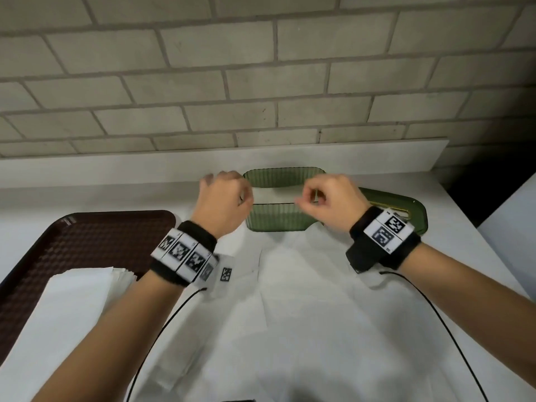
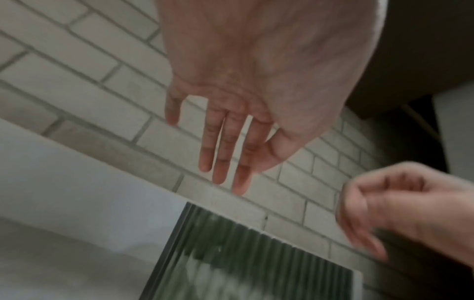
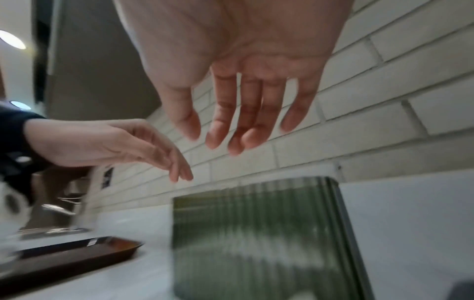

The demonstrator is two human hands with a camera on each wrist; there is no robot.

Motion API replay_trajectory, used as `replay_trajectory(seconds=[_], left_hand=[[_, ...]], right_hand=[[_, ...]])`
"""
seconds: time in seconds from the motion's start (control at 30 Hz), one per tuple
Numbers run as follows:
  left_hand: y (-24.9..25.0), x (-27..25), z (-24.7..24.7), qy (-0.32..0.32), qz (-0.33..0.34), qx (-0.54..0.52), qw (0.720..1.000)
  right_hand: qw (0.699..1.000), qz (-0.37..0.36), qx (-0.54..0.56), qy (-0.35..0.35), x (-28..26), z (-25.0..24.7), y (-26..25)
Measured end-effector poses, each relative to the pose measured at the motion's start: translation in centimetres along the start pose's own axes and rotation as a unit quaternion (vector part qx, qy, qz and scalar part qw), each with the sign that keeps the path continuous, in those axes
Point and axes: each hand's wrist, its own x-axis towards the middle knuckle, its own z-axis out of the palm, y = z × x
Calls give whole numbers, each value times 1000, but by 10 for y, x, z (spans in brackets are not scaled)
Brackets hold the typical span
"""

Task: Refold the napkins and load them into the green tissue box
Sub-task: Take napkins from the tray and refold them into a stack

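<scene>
The ribbed green tissue box (image 1: 275, 223) stands open-topped near the wall, with a white folded napkin (image 1: 272, 195) lying inside it. My left hand (image 1: 223, 195) hovers over the box's left end. In the left wrist view its fingers (image 2: 223, 162) are straight and hold nothing. My right hand (image 1: 322, 198) hovers over the box's right end, its fingers (image 3: 241, 125) relaxed and empty. A large unfolded white napkin (image 1: 304, 285) lies flat on the table in front of the box.
A dark brown tray (image 1: 87, 236) at the left carries a stack of white napkins (image 1: 87, 288). The green lid (image 1: 406, 204) lies to the right of the box. A brick wall rises close behind, and the table's right edge drops off beyond the lid.
</scene>
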Motion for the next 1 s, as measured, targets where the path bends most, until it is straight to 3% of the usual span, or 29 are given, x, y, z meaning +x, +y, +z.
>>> replay_trajectory(seconds=[0.07, 0.17, 0.23, 0.3, 0.47, 0.67, 0.83, 1.0], left_hand=[[-2, -24, -6, -29, 12, -35, 999], [-6, -62, -4, -214, -12, 7, 977], [-8, -85, 4, -312, -9, 50, 949], [-7, -105, 12, -365, -3, 83, 927], [-1, -126, 31, -346, 12, 145, 927], [-7, -119, 34, -330, -23, 95, 939], [-16, -111, 29, -292, -57, -17, 954], [-20, -93, 10, -243, -59, -145, 957]], right_hand=[[989, 32, -18, -142, -22, 6, -2], [952, 58, -104, -283, -50, 23, 9], [938, 65, -129, -316, -59, 31, 14], [934, 68, -146, -320, -61, 34, 15], [921, 132, -142, -339, -58, 36, 15], [953, 120, -19, -276, -55, 26, 13], [978, 124, 97, -136, -51, -1, 4], [971, 148, 189, 7, -44, -23, 3]])
